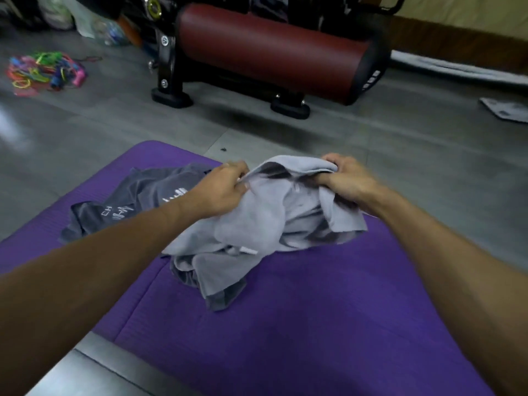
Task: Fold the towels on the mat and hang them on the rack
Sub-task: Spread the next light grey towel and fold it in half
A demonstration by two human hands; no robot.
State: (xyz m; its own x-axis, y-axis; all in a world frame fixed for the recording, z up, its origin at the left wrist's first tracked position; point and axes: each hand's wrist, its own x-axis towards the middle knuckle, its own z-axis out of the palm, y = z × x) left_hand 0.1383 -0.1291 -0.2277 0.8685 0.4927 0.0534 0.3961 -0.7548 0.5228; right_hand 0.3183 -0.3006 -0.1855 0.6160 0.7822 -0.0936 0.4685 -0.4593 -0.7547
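A crumpled light grey towel lies bunched in the middle of the purple mat. My left hand pinches its upper left edge. My right hand grips its upper right edge, fingers curled into the cloth. The top of the towel is lifted a little between both hands while the lower part rests on the mat. A darker grey towel with white lettering lies spread on the mat to the left, partly under my left forearm. No rack is in view.
A dark red padded roller on a black frame stands on the grey floor beyond the mat. Coloured bands lie at the far left. A paper sheet lies at right.
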